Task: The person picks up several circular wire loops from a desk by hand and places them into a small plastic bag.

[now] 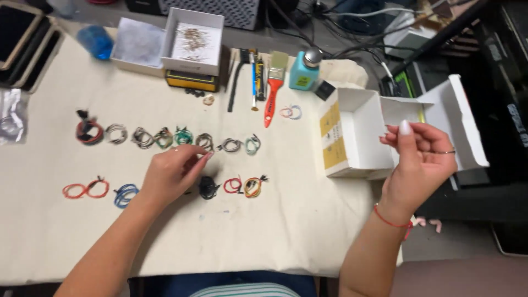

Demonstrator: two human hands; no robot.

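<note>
white box (355, 137) stands open just beside the right hand (421, 157), fingers loosely curled, holding nothing; left hand (173, 173) pinches at a wire coil (204, 142).

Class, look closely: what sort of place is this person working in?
Probably an electronics hobby or repair bench: small coiled wire bundles laid out in rows on a cloth-covered table, a red-handled brush and a teal pump bottle.

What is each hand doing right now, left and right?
Left hand: fingers pinched over the wire coils; grip unclear.
Right hand: raised beside the white box, fingers curled, apparently empty.
</note>
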